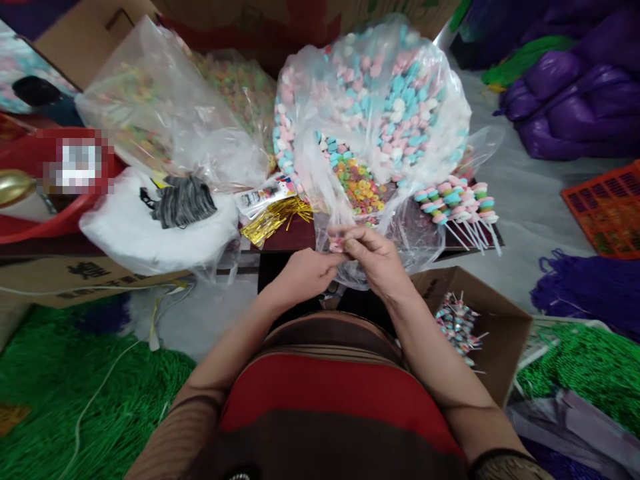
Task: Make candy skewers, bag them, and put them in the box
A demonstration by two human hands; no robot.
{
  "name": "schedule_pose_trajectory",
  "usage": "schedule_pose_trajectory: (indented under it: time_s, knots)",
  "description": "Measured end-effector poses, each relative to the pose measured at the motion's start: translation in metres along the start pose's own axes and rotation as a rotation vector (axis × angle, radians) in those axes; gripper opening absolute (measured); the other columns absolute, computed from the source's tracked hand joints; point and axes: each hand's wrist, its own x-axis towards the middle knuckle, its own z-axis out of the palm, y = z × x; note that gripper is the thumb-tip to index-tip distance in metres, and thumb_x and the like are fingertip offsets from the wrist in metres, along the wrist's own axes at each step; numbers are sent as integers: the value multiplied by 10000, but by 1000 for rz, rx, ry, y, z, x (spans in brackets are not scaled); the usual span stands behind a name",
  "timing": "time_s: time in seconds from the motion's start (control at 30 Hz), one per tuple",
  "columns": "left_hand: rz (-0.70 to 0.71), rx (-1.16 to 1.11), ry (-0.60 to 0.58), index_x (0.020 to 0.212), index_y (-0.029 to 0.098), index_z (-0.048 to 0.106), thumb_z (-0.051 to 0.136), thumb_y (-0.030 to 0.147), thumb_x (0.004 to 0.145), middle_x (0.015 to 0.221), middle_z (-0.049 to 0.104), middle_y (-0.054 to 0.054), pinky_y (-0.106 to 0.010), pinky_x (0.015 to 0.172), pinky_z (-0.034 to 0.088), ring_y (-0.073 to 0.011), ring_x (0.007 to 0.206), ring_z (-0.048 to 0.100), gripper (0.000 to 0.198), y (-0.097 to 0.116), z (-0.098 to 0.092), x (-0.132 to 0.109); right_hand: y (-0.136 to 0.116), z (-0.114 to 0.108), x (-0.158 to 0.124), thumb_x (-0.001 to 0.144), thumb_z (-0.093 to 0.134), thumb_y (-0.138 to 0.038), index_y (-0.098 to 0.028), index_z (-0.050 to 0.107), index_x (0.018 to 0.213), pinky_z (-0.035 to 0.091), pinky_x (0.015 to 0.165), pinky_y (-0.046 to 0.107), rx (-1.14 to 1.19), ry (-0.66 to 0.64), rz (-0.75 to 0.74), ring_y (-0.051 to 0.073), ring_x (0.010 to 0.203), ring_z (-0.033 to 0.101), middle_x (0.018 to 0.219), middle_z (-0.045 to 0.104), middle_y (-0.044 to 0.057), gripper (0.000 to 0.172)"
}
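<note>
Large candy bag (410,100), clear plastic, full of pink, blue and white sweets, taken as landmark. Both hands just on the near side of it, close together. Right hand (375,257): thumb and forefinger pinched on a small pink piece (337,244), which sits just short of the bag's near edge; too small to make out in detail. Left hand (311,273): fingers curled, tips meeting the right hand's at the piece; cannot tell whether it grips too. In the bag's near opening, ring candies (357,187), mostly yellow, orange and red. Just right of the bag, candy sticks (457,200) in a heap, white ends pointing nearer the person. Lower right of the bag, a cardboard box (500,320) with wrapped sticks (456,327) inside. Left of the bag, near its edge: gold ties (275,221) and a printed packet (267,193). Farther left of it, a white bundle (165,250) with a dark grey coil (185,205) on top; beyond that, a red basin (67,212).
</note>
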Motion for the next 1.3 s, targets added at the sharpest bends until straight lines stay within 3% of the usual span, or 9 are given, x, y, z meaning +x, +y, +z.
schedule_pose_trajectory:
  time_s: [0.13,0.23,0.33,0.5,0.6,0.7,0.97,1.13,1.3]
  knots:
    - [165,-62,-152,981,273,809,558,129,841,809,734,-27,-284,842,477,-182,780,630,321,-7,24,5,2,-31,-26,801,771,-575,-263,651,861,573,661,331,35,141,119,201,732,717,785,741,2,340]
    - [199,-77,-86,1017,235,807,548,159,893,835,744,-61,-313,870,475,-196,834,647,298,-17,30,6,7,-83,-56,772,783,-573,-288,631,850,574,635,369,-57,432,93,214,671,713,763,721,-4,332]
    - [139,-81,28,1105,222,791,521,193,934,935,763,-79,-297,843,475,-197,890,671,321,-26,26,8,17,-151,-96,762,774,-568,-331,690,858,563,660,440,-463,751,93,246,645,684,758,716,32,269]
    - [94,-162,67,1099,217,797,527,222,945,957,779,-73,-265,805,485,-171,847,686,310,-27,21,12,30,-226,-149,725,772,-475,-367,664,678,499,708,591,-1134,719,302,432,796,701,633,640,103,160]
    - [88,-184,55,1094,218,797,521,200,933,973,789,-68,-259,802,498,-165,854,695,320,-26,25,14,28,-212,-144,839,670,-433,-393,724,854,515,905,581,-1063,756,243,433,1076,701,884,743,112,69]
    - [88,-184,50,1105,215,794,522,198,930,971,795,-64,-259,812,511,-159,850,701,324,-27,28,14,22,-166,-113,888,626,-443,-334,761,995,530,1023,544,-898,698,88,352,1098,722,1075,778,68,204]
    - [92,-138,82,1111,201,784,509,206,949,1018,807,-59,-251,834,547,-153,899,742,319,-34,26,6,22,-49,-35,972,571,-257,-244,755,1026,611,900,356,-806,93,-321,197,955,773,1018,817,53,192]
    - [90,-32,298,1187,174,740,477,229,979,986,801,-57,-283,877,561,-161,899,739,339,-52,-5,12,25,-32,-23,977,565,-241,-243,759,1033,620,866,323,-788,44,-364,194,922,784,995,822,44,202]
    - [-133,448,608,1108,200,744,477,224,985,1102,752,-109,-438,1054,478,-271,1132,653,294,-86,-64,41,26,-36,-24,960,592,-218,-237,755,1017,626,816,303,-772,51,-357,184,864,790,953,825,34,174]
